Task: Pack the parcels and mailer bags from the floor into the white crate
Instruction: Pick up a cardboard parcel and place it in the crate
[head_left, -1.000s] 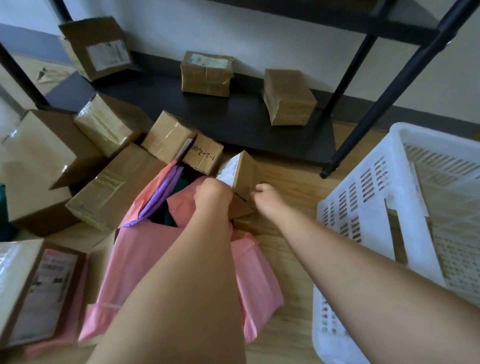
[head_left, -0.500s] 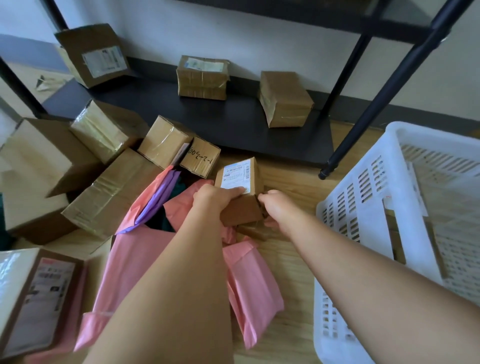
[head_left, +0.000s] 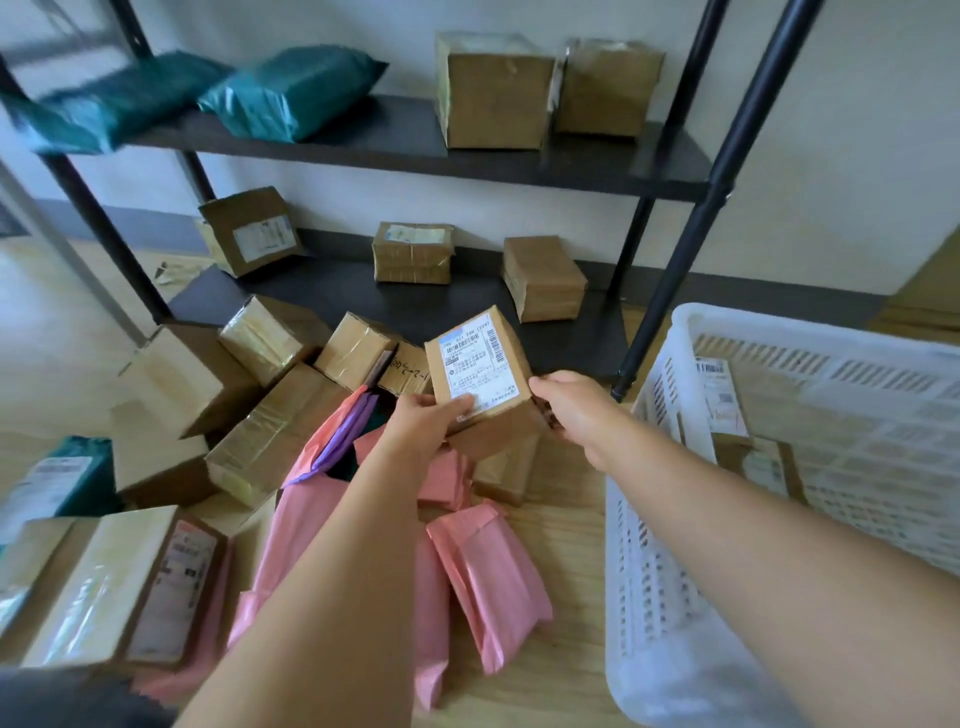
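1. Small cardboard box (head_left: 480, 374) is up off the floor, held between both hands, label face up and tilted toward the camera.
2. Left hand (head_left: 423, 423) has its grip closed on the box's lower-left corner, thumb on the white label. Right hand (head_left: 569, 402) has its grip closed on the right edge.
3. Box: plain brown card, square edges, taped; label is printed with barcodes.
4. Directly below: pink mailer bags (head_left: 488, 577), glossy, crinkled, soft-edged, overlapping on the wooden floor (head_left: 561, 691). A purple mailer (head_left: 345, 441) pokes out from between them.
5. Left of that: a loose heap of taped cardboard parcels (head_left: 270, 447), tilted, touching one another.
6. Right: white crate (head_left: 670, 467), slotted plastic walls, near wall just beside the right forearm, top open. Some labelled parcels lie inside.
7. Behind: black metal rack (head_left: 670, 332); its front-right post stands between box and crate rim. Lower shelf holds brown boxes well apart; upper shelf holds teal mailers (head_left: 291, 98) and two boxes.
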